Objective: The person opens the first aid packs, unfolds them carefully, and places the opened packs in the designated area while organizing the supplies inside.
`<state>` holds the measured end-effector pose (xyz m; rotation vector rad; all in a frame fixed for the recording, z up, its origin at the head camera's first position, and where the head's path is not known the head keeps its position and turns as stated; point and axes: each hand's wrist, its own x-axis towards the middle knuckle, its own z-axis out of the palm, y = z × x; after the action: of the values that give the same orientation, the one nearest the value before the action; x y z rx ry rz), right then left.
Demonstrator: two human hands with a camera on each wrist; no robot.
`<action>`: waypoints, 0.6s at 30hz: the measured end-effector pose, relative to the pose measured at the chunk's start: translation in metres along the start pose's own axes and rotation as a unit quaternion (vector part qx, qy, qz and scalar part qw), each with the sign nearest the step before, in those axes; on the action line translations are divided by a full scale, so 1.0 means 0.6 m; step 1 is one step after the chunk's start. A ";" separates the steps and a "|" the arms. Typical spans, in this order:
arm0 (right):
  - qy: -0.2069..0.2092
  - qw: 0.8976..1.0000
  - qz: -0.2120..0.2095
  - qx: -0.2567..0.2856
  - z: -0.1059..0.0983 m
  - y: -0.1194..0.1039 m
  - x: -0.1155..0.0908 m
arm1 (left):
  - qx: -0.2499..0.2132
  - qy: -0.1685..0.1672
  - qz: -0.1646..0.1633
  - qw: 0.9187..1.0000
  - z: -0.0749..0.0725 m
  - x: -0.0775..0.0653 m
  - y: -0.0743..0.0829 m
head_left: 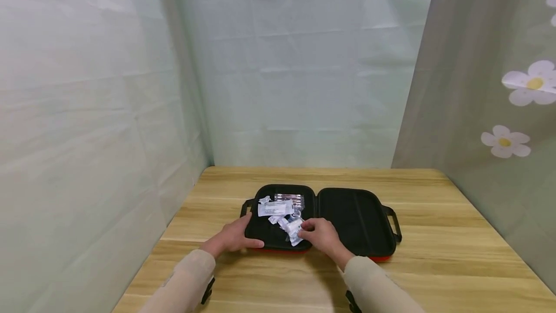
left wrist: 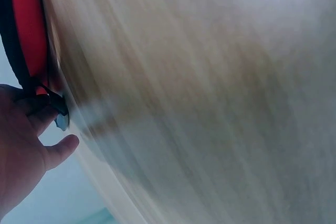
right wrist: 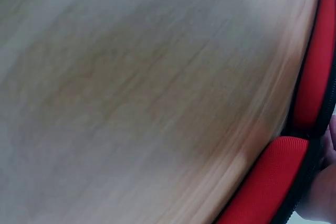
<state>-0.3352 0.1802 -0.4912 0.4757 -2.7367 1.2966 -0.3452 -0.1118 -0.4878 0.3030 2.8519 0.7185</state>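
Note:
An unzipped black-lined case (head_left: 278, 242) with a red outside lies spread open on the table. Its left half holds a heap of white printed packets (head_left: 276, 207) and a clear pack of slim sticks (head_left: 290, 200). At the case's left front corner rests my left hand (head_left: 232, 236), thumb spread along the front edge; in the left wrist view its fingers lie by the black handle (left wrist: 55, 100). My right hand (head_left: 322, 235) reaches over the middle of the case, thumb and fingertips pinching the edge of a white packet (head_left: 294, 232). The right wrist view shows that hand mostly cut off behind the red side (right wrist: 270, 187).
The case's other half (head_left: 352, 221), bare black inside, lies to the right with a carry handle (head_left: 394, 223) at its outer side. Everything stands on a wood-grain table (head_left: 447, 255). Pale curtains (head_left: 304, 71) surround the table at the back and sides.

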 end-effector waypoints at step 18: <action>0.034 0.995 0.031 0.084 -0.003 0.010 0.003 | -0.003 -0.005 -0.010 1.000 0.000 -0.002 0.000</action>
<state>-0.3387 0.1846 -0.4940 0.3532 -2.6196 1.5352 -0.3440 -0.1122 -0.4879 0.2761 2.8395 0.7186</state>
